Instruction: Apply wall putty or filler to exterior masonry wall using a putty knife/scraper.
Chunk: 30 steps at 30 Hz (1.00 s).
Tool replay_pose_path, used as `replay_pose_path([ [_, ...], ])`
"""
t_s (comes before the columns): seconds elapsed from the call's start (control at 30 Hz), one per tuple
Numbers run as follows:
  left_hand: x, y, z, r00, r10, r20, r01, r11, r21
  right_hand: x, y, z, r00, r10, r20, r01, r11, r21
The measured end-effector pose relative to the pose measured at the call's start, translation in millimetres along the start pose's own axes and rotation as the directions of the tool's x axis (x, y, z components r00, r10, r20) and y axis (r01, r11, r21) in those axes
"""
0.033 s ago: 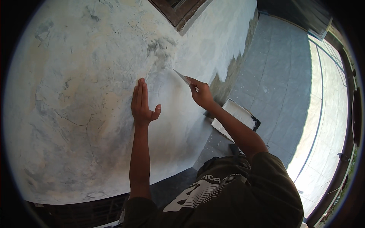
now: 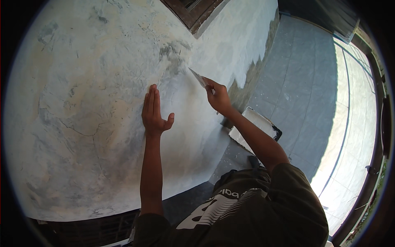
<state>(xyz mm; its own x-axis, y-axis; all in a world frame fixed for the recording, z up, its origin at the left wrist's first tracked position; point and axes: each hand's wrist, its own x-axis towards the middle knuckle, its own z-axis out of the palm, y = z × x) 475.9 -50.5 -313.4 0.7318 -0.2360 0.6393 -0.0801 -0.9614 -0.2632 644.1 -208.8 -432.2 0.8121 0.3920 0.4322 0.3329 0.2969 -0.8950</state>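
My left hand lies flat against the patchy grey-white wall, fingers together and pointing up, thumb held out to the side. To its right, my right hand is closed round a putty knife. The thin blade points up and left, its tip at the wall beside a darker grey patch below the window frame. My fingers hide the knife's handle. Where the blade meets the wall, I cannot tell how hard it presses.
A white tray with a dark corner stands on the grey tiled floor, partly behind my right forearm. A brown wooden frame is set in the wall above. Bare grey plaster runs along the wall's right edge. Sunlight falls on the far-right floor.
My right hand has moved slightly up the wall with the putty knife, and the blade has tilted a little steeper. My left hand has stayed in place.
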Motion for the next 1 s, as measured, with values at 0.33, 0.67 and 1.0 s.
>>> replay_pose_path([
  [0.33,-1,0,2,1.0,-0.003,0.01,0.003,1.0,-0.01,79,-59,67,0.925,-0.264,-0.273,0.259,0.964,-0.056],
  [0.67,1,-1,3,0.999,0.019,-0.042,-0.02,0.999,-0.028,6,-39,96,0.916,-0.362,-0.169,0.341,0.929,-0.142],
  [1.0,0,0,4,1.0,0.003,-0.027,-0.003,1.0,-0.007,33,-29,57,0.92,-0.24,-0.311,0.242,0.97,-0.032],
])
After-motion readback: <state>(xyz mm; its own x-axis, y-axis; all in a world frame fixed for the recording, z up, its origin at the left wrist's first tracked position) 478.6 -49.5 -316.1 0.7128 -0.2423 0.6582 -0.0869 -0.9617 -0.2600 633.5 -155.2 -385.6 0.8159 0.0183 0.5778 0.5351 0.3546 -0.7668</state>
